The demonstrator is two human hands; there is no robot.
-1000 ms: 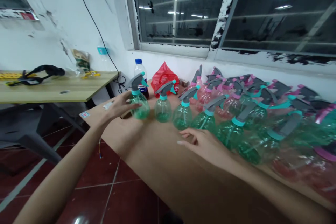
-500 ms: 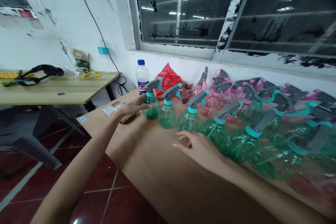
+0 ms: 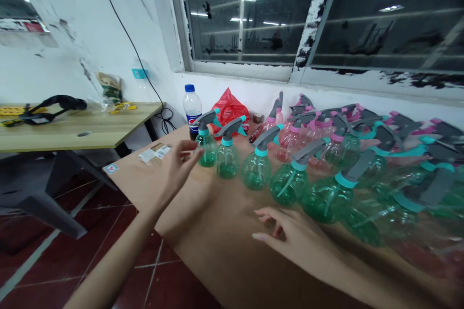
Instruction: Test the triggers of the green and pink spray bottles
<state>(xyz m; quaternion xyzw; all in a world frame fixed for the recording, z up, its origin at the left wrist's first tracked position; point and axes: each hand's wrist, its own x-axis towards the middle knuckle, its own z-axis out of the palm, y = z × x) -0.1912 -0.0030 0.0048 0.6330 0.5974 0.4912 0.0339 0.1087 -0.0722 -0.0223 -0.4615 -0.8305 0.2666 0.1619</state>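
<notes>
My left hand (image 3: 180, 164) is open above the table, its fingertips just left of a green spray bottle (image 3: 206, 150) with a grey and turquoise trigger head. Nothing is in that hand. Lower on the right, my right hand (image 3: 286, 231) hovers over the brown tabletop (image 3: 217, 231), fingers curved and apart, also holding nothing. Beyond it a row of green spray bottles runs rightward, among them one bottle (image 3: 256, 171) and its neighbour (image 3: 289, 184). Pink spray bottles (image 3: 289, 142) stand behind them, close to the wall.
A cola bottle with a blue cap (image 3: 192, 108) and a red plastic bag (image 3: 231, 108) stand at the back. A cardboard piece with a label (image 3: 154, 153) lies at the left. Across a gap is a second table (image 3: 97, 137) bearing a black strap-like item (image 3: 54, 108).
My left hand has drawn back from the leftmost green spray bottle, toward me and leftward. My right hand has moved lower, away from the row of bottles.
</notes>
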